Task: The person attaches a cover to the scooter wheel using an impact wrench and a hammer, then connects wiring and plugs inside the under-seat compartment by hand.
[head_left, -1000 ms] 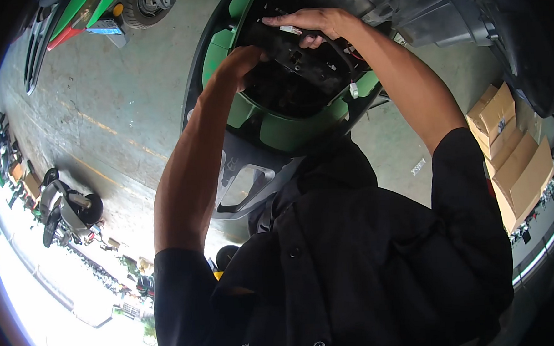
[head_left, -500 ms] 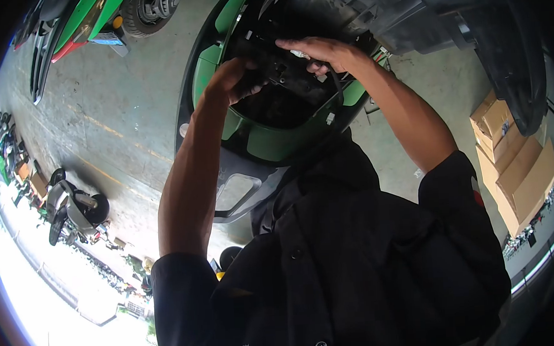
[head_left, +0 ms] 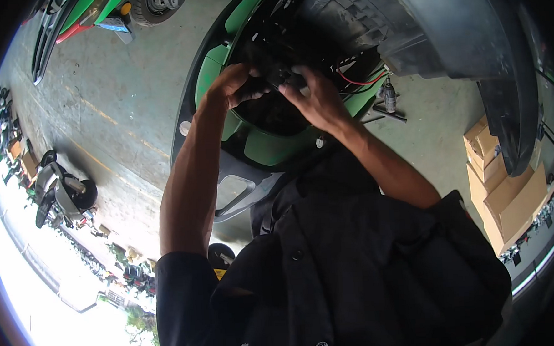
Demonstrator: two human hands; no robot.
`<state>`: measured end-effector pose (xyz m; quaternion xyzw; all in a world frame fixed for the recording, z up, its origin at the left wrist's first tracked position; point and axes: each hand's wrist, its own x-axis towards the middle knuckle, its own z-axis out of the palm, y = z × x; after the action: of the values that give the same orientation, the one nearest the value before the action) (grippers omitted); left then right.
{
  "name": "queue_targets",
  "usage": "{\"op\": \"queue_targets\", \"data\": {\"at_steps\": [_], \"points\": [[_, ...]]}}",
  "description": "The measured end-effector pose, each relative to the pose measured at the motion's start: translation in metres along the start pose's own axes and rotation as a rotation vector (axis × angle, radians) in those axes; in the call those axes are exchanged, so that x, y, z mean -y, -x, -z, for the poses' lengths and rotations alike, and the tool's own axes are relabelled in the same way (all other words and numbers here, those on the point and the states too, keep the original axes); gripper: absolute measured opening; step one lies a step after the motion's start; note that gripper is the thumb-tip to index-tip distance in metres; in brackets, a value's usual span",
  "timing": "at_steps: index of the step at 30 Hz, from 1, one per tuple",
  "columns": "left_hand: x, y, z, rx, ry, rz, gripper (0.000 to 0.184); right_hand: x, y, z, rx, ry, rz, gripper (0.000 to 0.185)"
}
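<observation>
Both my hands are inside the open body of a green-and-black scooter [head_left: 266, 145], around a dark black part [head_left: 276, 66] whose shape is lost in shadow. My left hand [head_left: 238, 86] is closed on its left side, fingers curled. From the right, my right hand [head_left: 314, 99] pinches the same part, with the thumb low and the fingers above; the fingertips are dim. A small white connector [head_left: 319, 143] hangs by the scooter's rim below my right hand. Farther right, a red wire [head_left: 353, 80] loops out of the cavity.
A large black plastic underside [head_left: 420, 27] stands raised at upper right. Below it, a power-drill-like tool [head_left: 390, 98] is beside the scooter. Cardboard boxes [head_left: 507, 192] stand at far right. A grey scooter [head_left: 65, 190] and a wheel [head_left: 149, 7] are to the left.
My right hand has moved down and left, away from the white connector and black cable it was at, onto the black part. My left hand stays nearly in place. The view has shifted slightly.
</observation>
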<state>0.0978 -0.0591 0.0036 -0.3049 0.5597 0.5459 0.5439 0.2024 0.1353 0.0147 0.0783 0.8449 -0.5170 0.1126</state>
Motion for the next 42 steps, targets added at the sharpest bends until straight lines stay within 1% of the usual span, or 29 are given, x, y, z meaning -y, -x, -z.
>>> {"op": "queue_targets", "data": {"at_steps": [1, 2, 4, 5, 6, 8, 9, 10, 11, 13, 14, 16, 20, 22, 23, 24, 25, 26, 27, 28, 29, 31, 32, 33, 35, 37, 38, 40, 42], "points": [[0.002, 0.001, 0.002, 0.009, -0.02, -0.007, 0.022, -0.011, 0.012, -0.008, -0.065, 0.108, 0.142, 0.052], [0.003, 0.002, 0.002, 0.008, -0.015, -0.004, 0.022, -0.001, 0.02, -0.001, -0.059, 0.107, 0.141, 0.052], [0.0, 0.002, 0.002, 0.0, -0.045, -0.009, 0.022, 0.028, 0.031, 0.018, 0.249, -0.552, -0.533, 0.045], [0.002, 0.001, 0.002, 0.005, -0.046, -0.006, 0.022, 0.027, 0.037, 0.01, 0.205, -0.958, -0.667, 0.039], [0.004, 0.0, 0.002, -0.009, -0.035, -0.007, 0.021, 0.023, 0.041, 0.004, 0.198, -0.958, -0.67, 0.039], [0.002, -0.002, 0.003, -0.02, -0.041, -0.017, 0.02, 0.013, 0.043, -0.009, 0.321, -1.675, -0.927, 0.037], [0.002, -0.001, 0.003, -0.009, -0.074, -0.025, 0.019, 0.011, 0.047, -0.021, 0.303, -1.788, -0.903, 0.035], [0.003, 0.0, 0.004, 0.002, -0.108, -0.031, 0.018, 0.008, 0.05, -0.032, 0.293, -1.8, -0.896, 0.035], [0.003, 0.0, 0.004, 0.007, -0.123, -0.027, 0.018, 0.008, 0.052, -0.042, 0.248, -1.891, -0.889, 0.034], [0.004, -0.002, 0.002, -0.013, -0.095, -0.03, 0.018, 0.004, 0.056, -0.057, 0.17, -2.057, -0.88, 0.033], [0.008, -0.005, 0.004, -0.007, -0.111, -0.028, 0.018, 0.002, 0.058, -0.063, 0.157, -2.068, -0.869, 0.033], [0.017, -0.017, 0.014, 0.077, -0.03, -0.087, 0.018, 0.0, 0.053, -0.075, 0.141, -2.281, -0.749, 0.034], [0.022, -0.021, 0.013, 0.125, -0.05, -0.16, 0.019, -0.002, 0.04, -0.09, 0.179, -2.394, -0.598, 0.034], [0.021, -0.012, 0.004, 0.065, -0.019, -0.134, 0.018, 0.004, 0.04, -0.087, 0.197, -2.363, -0.668, 0.035], [0.02, -0.008, 0.001, -0.006, -0.093, -0.088, 0.018, -0.003, 0.039, -0.092, 0.254, -2.389, -0.626, 0.037], [0.02, -0.01, 0.002, -0.091, -0.164, -0.062, 0.017, -0.005, 0.038, -0.091, 0.264, -2.425, -0.628, 0.039], [0.04, -0.043, 0.023, -0.035, -0.167, -0.146, 0.016, -0.008, 0.038, -0.091, 0.291, -2.457, -0.623, 0.04], [0.049, -0.063, 0.032, -0.063, -0.189, -0.161, 0.016, -0.018, 0.038, -0.096, 0.303, -2.441, -0.597, 0.043], [0.041, -0.051, 0.023, -0.101, -0.199, -0.175, 0.015, -0.019, 0.036, -0.096, 0.322, -2.469, -0.621, 0.042], [0.028, -0.031, 0.014, -0.155, -0.257, -0.174, 0.015, -0.018, 0.035, -0.093, 0.325, -2.413, -0.625, 0.042], [0.047, -0.07, 0.029, -0.077, -0.125, -0.16, 0.016, -0.019, 0.035, -0.093, 0.343, -2.406, -0.613, 0.042], [0.037, -0.041, 0.015, -0.077, -0.262, -0.235, 0.016, -0.025, 0.033, -0.096, 0.375, -2.388, -0.569, 0.043], [0.036, -0.03, 0.011, -0.074, -0.27, -0.265, 0.016, -0.03, 0.034, -0.097, 0.367, -2.387, -0.609, 0.043], [0.036, -0.025, 0.005, -0.052, -0.235, -0.332, 0.018, -0.033, 0.033, -0.098, 0.351, -2.385, -0.65, 0.044], [0.039, -0.02, -0.002, -0.013, -0.201, -0.414, 0.021, -0.04, 0.032, -0.101, 0.367, -2.404, -0.621, 0.044], [0.046, -0.028, 0.004, -0.012, -0.23, -0.52, 0.031, -0.045, 0.029, -0.102, 0.419, -2.438, -0.666, 0.045], [0.047, -0.031, 0.005, -0.004, -0.232, -0.531, 0.031, -0.047, 0.028, -0.102, 0.418, -2.43, -0.652, 0.045], [0.049, -0.04, 0.006, -0.141, -0.337, -0.426, 0.04, -0.052, 0.027, -0.104, 0.435, -2.425, -0.664, 0.046], [0.052, -0.042, 0.003, -0.168, -0.345, -0.454, 0.042, -0.049, 0.027, -0.101, 0.429, -2.404, -0.672, 0.045]]}}
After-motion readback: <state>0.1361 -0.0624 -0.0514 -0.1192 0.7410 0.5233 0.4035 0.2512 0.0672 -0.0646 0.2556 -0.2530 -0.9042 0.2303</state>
